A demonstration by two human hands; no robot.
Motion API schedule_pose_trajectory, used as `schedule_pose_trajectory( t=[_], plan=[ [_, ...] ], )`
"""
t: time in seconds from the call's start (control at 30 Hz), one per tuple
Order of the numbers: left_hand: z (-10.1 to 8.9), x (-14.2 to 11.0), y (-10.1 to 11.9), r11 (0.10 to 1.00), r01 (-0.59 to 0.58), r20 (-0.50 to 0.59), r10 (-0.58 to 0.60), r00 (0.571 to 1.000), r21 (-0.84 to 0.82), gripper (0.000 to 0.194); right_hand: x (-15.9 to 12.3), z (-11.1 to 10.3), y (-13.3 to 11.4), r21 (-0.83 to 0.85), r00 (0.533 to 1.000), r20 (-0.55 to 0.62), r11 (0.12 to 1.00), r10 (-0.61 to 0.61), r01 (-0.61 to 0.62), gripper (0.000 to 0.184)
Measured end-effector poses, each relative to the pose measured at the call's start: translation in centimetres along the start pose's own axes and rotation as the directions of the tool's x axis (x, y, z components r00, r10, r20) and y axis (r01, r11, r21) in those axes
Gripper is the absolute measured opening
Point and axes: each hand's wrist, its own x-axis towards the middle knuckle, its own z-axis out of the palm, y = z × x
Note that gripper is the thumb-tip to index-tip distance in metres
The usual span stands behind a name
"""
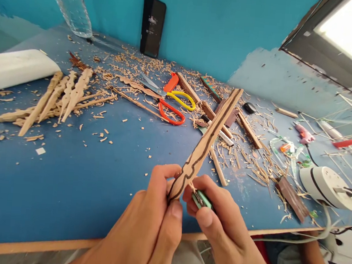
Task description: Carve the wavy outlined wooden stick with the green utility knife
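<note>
My left hand [162,217] is closed around the lower end of a flat wooden strip [210,141], thumb on its near side. Wavy dark lines are drawn along the strip, which slants up and away to the right over the table. In my right hand [226,226], fingers wrapped, is a small green-handled pocket knife [201,199], close beside the strip's right edge. Its blade is mostly hidden by the strip and fingers. Scissors [167,94] with yellow and red handles lie beyond. Several carved wooden sticks [70,94] are piled at the left.
Wood shavings litter the blue table [103,191]. A phone [153,25] leans on the wall near a water bottle [71,5]. A marker [225,137], wood pieces and a white round device [328,186] with cables are at the right. Another person's arm [319,259] shows lower right.
</note>
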Motion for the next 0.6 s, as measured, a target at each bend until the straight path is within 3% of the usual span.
schedule_pose_trajectory(
  t=[0.1,0.17,0.27,0.37,0.5,0.6],
  plan=[
    [-0.3,0.3,0.4,0.996,-0.001,-0.002,0.002,1.000,0.094,0.032,0.2,0.7,0.2,0.448,0.990,-0.034,0.887,0.138,-0.108,0.043],
    [-0.3,0.4,0.1,0.981,-0.053,-0.034,0.061,0.998,0.188,0.029,0.8,1.3,0.1,0.535,0.973,-0.127,0.840,0.191,-0.095,0.040],
    [0.0,0.4,-1.0,0.921,-0.220,-0.043,0.247,0.968,0.322,0.031,1.9,1.9,-0.5,0.442,0.936,-0.265,0.892,0.230,-0.094,0.028],
    [0.4,0.6,-2.3,0.842,-0.349,-0.052,0.403,0.914,0.411,0.036,2.6,1.9,-1.1,0.325,0.956,-0.245,0.943,0.163,-0.078,0.015],
    [0.7,1.0,-2.8,0.729,-0.383,-0.067,0.504,0.861,0.567,0.038,2.5,1.7,-1.3,0.217,0.962,-0.261,0.976,0.073,-0.015,0.015],
    [0.6,1.3,-2.4,0.670,-0.436,0.000,0.546,0.838,0.602,0.035,2.4,1.6,-0.9,0.154,0.959,-0.277,0.988,0.055,-0.012,0.022]
  ],
)
